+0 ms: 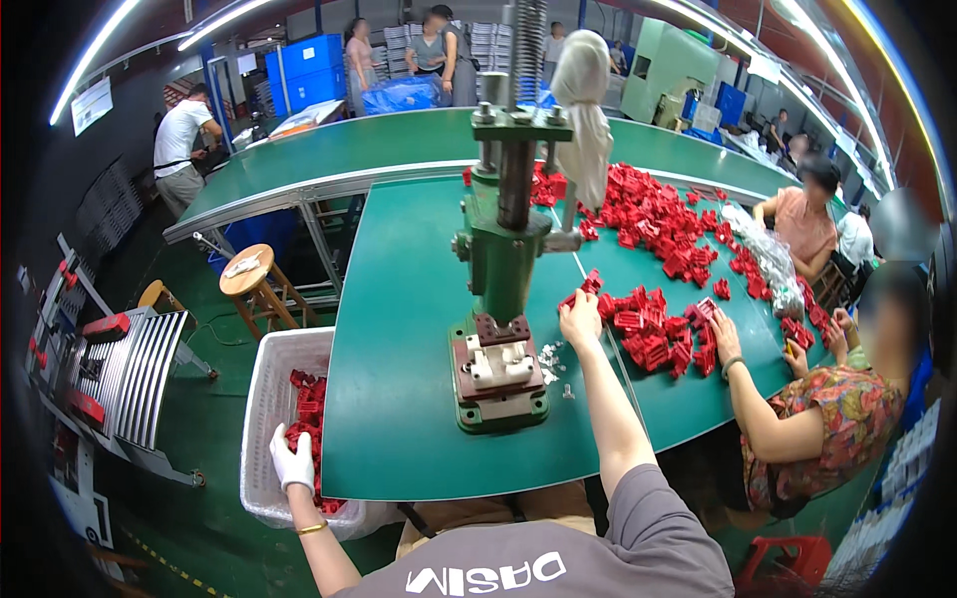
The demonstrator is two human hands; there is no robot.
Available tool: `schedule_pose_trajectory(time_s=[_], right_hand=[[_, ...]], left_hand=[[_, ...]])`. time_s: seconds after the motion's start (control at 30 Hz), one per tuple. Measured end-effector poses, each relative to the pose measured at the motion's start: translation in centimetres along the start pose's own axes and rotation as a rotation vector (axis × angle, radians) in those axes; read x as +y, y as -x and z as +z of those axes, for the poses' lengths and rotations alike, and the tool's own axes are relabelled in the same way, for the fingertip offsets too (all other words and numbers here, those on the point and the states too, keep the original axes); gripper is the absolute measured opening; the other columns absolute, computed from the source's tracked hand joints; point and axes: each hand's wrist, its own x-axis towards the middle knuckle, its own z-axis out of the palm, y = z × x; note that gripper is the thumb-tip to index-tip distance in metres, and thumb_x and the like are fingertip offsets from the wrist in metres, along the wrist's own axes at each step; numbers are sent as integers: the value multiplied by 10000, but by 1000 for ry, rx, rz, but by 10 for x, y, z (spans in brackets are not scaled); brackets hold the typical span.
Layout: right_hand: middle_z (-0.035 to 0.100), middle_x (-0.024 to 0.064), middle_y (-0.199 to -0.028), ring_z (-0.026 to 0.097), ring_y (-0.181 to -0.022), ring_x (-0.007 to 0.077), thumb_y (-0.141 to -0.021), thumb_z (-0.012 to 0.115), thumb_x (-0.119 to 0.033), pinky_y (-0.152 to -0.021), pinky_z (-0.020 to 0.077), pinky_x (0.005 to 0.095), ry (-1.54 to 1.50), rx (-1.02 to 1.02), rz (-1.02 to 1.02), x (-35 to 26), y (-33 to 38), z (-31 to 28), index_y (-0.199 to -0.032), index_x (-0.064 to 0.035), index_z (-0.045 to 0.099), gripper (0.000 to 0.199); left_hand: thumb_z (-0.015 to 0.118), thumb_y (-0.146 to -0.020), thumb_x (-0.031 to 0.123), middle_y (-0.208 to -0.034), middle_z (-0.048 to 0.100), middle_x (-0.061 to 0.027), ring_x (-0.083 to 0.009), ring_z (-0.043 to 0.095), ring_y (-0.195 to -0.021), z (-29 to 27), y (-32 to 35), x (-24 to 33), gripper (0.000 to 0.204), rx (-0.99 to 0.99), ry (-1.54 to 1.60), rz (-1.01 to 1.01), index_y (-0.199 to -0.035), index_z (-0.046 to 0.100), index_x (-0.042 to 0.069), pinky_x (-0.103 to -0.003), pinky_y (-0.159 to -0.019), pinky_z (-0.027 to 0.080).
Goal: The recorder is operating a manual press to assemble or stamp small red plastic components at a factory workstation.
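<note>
My left hand (292,460), in a white glove, is over the white crate (261,399) at the left of the table. Its fingers are apart, close to the red plastic parts (311,394) inside the crate. My bare right hand (580,321) reaches forward over the green tabletop, closed on a red plastic part (592,283) at the left edge of a loose heap (646,324). Between my arms stands a green hand press (500,249). A white fixture (500,363) sits on its base, with nothing red in it.
Small white pieces (550,361) lie right of the press. At the right, a co-worker's hand (725,334) touches the red parts. A larger red pile (638,204) spreads behind, beside clear plastic bags (768,254). A wooden stool (247,271) stands beyond the crate; a green conveyor (399,135) crosses behind.
</note>
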Motion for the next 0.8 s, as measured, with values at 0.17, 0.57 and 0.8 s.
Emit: schedule_pose_trajectory(time_s=[0.17, 0.57, 0.8], right_hand=[[544, 134, -1255, 637, -1018, 355, -905, 569, -162, -853, 523, 460, 12, 53, 16, 9, -4, 2, -1154, -114, 612, 258], [667, 57, -826, 634, -593, 100, -930, 593, -18, -543, 516, 249, -919, -21, -6, 20, 22, -50, -1045, 6, 634, 124], [677, 32, -850, 638, -663, 82, -881, 659, 20, -582, 518, 243, -962, -598, -56, -12, 132, -147, -1029, 20, 659, 148]], left_hand=[[714, -825, 150, -1278, 554, -194, -327, 539, -1199, 8, 14, 72, 505, -56, 168, 271, -1277, 552, -7, -405, -1050, 424], [735, -840, 209, -1184, 622, -166, -278, 650, -1047, 60, 85, 224, 450, -697, 523, 621, -1221, 596, 14, -369, -929, 517], [656, -931, 308, -1306, 555, -178, -237, 613, -1123, 116, 139, 269, 705, -1229, 664, 336, -1467, 318, -2, -330, -927, 514]])
